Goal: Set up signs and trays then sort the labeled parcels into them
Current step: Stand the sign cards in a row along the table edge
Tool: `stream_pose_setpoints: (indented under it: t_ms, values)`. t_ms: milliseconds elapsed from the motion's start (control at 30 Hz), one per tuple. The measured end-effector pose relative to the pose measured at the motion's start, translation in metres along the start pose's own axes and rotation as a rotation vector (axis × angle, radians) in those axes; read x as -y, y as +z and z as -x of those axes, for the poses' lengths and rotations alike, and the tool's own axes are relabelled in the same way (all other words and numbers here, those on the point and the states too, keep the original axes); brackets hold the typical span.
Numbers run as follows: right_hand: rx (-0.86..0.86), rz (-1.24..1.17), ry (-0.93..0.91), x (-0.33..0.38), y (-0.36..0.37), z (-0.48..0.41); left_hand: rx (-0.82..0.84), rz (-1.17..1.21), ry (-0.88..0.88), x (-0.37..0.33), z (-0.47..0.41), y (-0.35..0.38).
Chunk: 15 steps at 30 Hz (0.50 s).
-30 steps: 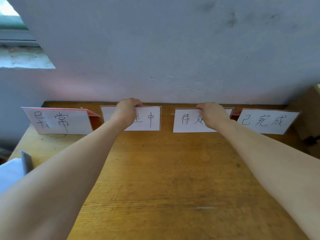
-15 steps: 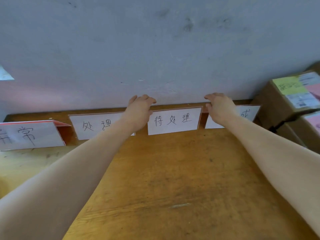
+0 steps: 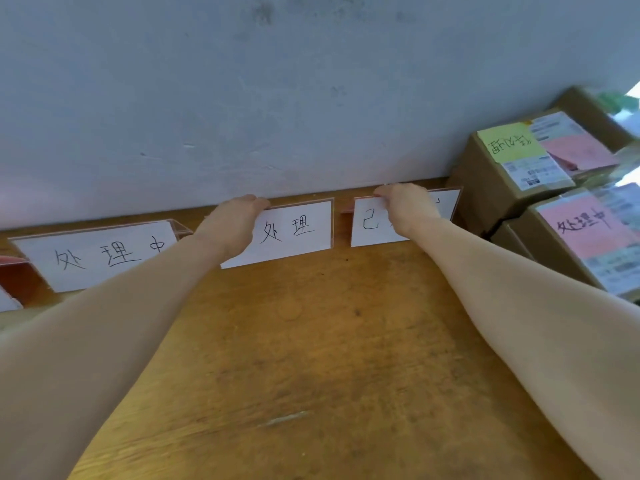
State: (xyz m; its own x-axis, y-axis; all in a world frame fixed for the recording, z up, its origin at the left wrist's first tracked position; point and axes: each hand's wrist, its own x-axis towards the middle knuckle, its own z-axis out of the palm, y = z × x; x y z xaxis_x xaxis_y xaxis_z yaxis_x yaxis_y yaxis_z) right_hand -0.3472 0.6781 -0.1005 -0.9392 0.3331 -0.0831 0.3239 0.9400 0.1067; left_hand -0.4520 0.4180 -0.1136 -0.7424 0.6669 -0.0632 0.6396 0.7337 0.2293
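A row of clear-fronted card signs stands along the back edge of the wooden surface (image 3: 311,341), close against the pale wall (image 3: 277,98). The left hand (image 3: 235,220) reaches to the middle sign (image 3: 298,230), and its fingers (image 3: 258,202) are curled over that sign's top edge near the left corner, gripping it; the hand and wrist cover the first character, so only two handwritten characters show. The right hand (image 3: 405,206) reaches to the right-hand sign (image 3: 370,223), just beside the middle one with a narrow gap between them, and its fingers (image 3: 382,192) are hooked over the top edge, holding it (the hand hides most of the writing, leaving one character clear). Both signs stand upright on the surface, leaning slightly back. To the left of the left forearm stands the left sign (image 3: 100,254) with three characters, apart from both hands, and a sliver of another sign (image 3: 7,299) shows at the picture's far left edge. At the right end of the surface cardboard parcels are stacked against the wall: the upper parcel (image 3: 485,188) carries a yellow note (image 3: 509,143) with handwriting that reads upside down from here, beside a pink note and printed shipping labels, and the nearer parcel (image 3: 530,230) carries a pink note (image 3: 585,226) with handwriting, also upside down. Neither hand touches the parcels.
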Motion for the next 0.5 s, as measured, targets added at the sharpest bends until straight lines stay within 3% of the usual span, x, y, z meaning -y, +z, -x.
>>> stream_pose_setpoints:
  t_ms: [300, 500]
  values:
    - [0.000, -0.082, 0.003, -0.014, -0.001, 0.005, -0.009, 0.011, -0.010, -0.003, -0.005, 0.001]
    - [-0.156, -0.122, -0.062, -0.003, -0.014, 0.016, -0.106, -0.090, 0.088, -0.017, 0.001, -0.011]
